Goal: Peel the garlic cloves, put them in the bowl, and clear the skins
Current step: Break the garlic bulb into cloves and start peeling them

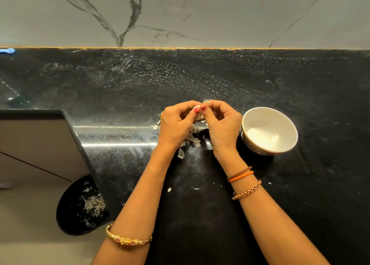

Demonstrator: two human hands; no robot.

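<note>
While both hands, the left hand (177,122) and right hand (222,122), pinch one garlic clove (197,109) between their fingertips above the black surface (300,184), peeling looks under way, not finished. A heap of skins (190,140), too many to count, lies under them, uncleared. One bowl (269,114) stands just right; its contents are unclear. One bin (80,208) below holds skins already.
</note>
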